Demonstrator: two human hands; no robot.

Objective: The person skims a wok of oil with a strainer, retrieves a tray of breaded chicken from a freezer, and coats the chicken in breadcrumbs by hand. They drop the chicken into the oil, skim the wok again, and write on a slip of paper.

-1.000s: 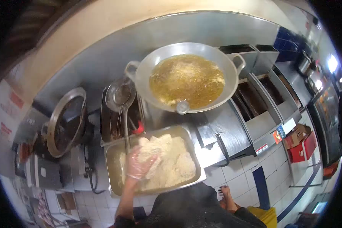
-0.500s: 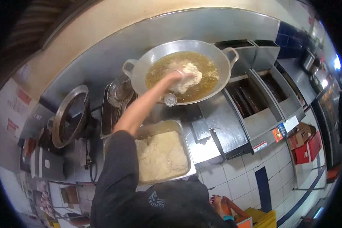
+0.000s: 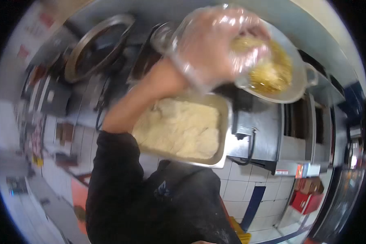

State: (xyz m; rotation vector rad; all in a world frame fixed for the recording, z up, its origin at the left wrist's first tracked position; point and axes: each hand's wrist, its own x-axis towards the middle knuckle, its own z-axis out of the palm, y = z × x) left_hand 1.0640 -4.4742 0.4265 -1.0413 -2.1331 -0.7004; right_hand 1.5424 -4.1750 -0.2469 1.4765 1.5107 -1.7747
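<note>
My left hand (image 3: 219, 44), in a clear plastic glove, is raised close to the camera and blurred. Its fingers are curled but stand apart from the thumb, and I see nothing held between them. Behind it, partly hidden, is a large metal wok (image 3: 300, 87) of yellow bubbling oil (image 3: 286, 67). A pale coated piece of food (image 3: 268, 73) lies in that oil. Below my left wrist sits a steel pan (image 3: 223, 158) filled with pale, flour-like coating (image 3: 179, 126). Only a sliver of skin, perhaps my right hand (image 3: 203, 242), shows at the bottom edge; its fingers are hidden.
A round metal pan (image 3: 71, 69) stands tilted at the left, above a grey box (image 3: 55, 99). Strainers (image 3: 162, 38) lie behind my left wrist. Right of the wok are rectangular fryer wells (image 3: 295, 118). A black cable (image 3: 252, 146) hangs over the counter edge. A red box (image 3: 307, 203) is lower right.
My left hand has come up from the oil toward the camera, and the food it was at stays in the wok. The view has turned, and my right hand has nearly left the frame.
</note>
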